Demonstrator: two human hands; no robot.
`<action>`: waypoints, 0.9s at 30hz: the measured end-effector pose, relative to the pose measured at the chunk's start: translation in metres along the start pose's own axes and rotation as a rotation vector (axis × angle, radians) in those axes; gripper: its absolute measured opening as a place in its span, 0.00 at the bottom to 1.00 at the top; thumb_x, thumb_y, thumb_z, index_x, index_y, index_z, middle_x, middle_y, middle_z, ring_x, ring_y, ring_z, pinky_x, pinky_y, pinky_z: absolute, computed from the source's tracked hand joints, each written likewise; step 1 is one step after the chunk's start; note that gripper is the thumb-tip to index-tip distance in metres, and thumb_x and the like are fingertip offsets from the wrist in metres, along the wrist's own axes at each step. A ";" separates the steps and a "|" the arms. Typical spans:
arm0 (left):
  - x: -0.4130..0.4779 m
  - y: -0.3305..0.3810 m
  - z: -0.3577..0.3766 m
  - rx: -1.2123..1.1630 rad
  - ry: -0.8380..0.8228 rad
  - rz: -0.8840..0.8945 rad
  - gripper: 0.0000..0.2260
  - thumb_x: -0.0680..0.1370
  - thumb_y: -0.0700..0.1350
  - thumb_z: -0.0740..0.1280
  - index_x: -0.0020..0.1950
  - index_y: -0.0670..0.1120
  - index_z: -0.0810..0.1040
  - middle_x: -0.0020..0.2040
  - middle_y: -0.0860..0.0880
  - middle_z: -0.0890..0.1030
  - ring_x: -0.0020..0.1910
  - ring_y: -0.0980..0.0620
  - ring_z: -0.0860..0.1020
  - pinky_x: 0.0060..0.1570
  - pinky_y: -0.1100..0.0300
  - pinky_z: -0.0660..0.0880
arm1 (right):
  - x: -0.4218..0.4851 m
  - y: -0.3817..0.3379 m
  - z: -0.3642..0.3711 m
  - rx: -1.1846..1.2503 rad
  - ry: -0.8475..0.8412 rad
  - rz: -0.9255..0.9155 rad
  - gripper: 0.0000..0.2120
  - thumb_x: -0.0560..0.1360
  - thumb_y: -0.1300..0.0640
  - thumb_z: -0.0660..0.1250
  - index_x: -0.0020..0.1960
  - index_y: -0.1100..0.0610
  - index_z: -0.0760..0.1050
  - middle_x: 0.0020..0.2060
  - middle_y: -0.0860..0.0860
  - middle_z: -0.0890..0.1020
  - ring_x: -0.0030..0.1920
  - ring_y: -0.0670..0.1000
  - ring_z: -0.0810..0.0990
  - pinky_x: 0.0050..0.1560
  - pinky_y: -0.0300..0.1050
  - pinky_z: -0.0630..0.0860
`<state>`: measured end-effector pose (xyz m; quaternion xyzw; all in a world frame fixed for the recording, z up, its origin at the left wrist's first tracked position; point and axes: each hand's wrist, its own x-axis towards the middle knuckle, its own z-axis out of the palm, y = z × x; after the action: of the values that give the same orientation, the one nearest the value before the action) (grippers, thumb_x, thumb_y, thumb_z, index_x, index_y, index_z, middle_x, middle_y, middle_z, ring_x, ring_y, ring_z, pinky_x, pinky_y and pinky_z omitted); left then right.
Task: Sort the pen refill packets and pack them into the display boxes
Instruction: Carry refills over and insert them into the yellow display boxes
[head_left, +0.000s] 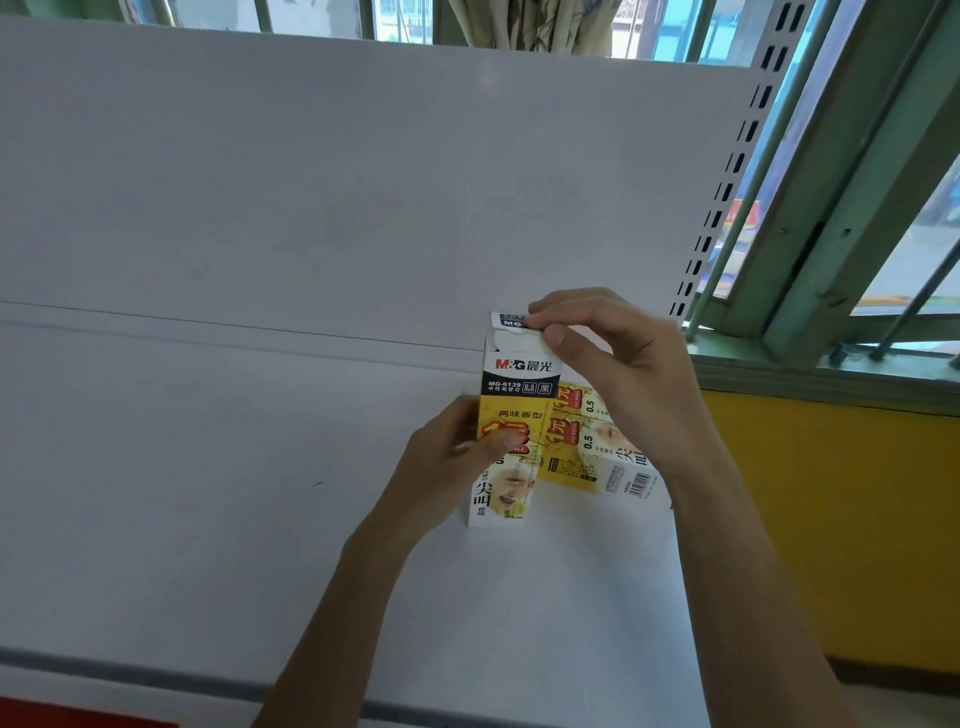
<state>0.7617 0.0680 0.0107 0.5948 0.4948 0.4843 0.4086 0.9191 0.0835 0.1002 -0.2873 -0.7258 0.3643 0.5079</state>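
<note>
On the white shelf (208, 519): both M&G refill display boxes sit toward your right end, in front of the pale back panel (311, 182). No loose refill packets show.
Lying display box (597, 457): it is on its side, just behind and to the right of the upright one, touching it or nearly so. Your right wrist hides part of it.
Upright display box (511, 395): it stands on end on the shelf. It is thin printed card, so judge it light, easily dented, and likely to tip if pushed high. Take it low to mid on the side walls, not at the open mouth.
Left hand (447, 457): it is curled round the upright box's middle, thumb across the yellow front, steadying it.
Right hand (613, 364): thumb and forefinger pinch the top flap, and the other fingers are loosely bent.
Top flap (511, 321): it is raised, with a torn white edge below it. The card is flimsy, so pull along the crease or it could rip further.
</note>
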 end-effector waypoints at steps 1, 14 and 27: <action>0.000 0.001 0.000 0.001 -0.002 0.005 0.19 0.68 0.56 0.70 0.56 0.50 0.75 0.47 0.59 0.82 0.44 0.63 0.81 0.38 0.73 0.74 | 0.000 0.000 0.001 -0.019 0.009 -0.009 0.10 0.74 0.66 0.65 0.45 0.52 0.80 0.50 0.51 0.80 0.54 0.46 0.77 0.47 0.42 0.80; -0.001 0.001 0.000 0.005 0.018 0.014 0.19 0.67 0.55 0.66 0.55 0.50 0.76 0.47 0.58 0.83 0.45 0.60 0.81 0.39 0.72 0.75 | 0.001 0.012 0.001 -0.303 -0.019 -0.259 0.09 0.74 0.58 0.62 0.49 0.52 0.80 0.49 0.49 0.78 0.53 0.44 0.77 0.51 0.45 0.78; -0.008 0.053 -0.006 0.196 0.320 0.439 0.17 0.72 0.48 0.70 0.56 0.65 0.70 0.56 0.56 0.78 0.51 0.61 0.78 0.41 0.68 0.77 | -0.024 0.036 0.003 0.148 0.021 0.088 0.34 0.66 0.54 0.73 0.68 0.47 0.63 0.66 0.45 0.69 0.66 0.42 0.69 0.55 0.41 0.76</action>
<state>0.7661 0.0510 0.0620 0.6404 0.4570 0.5985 0.1514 0.9254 0.0843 0.0575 -0.2846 -0.6782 0.4360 0.5186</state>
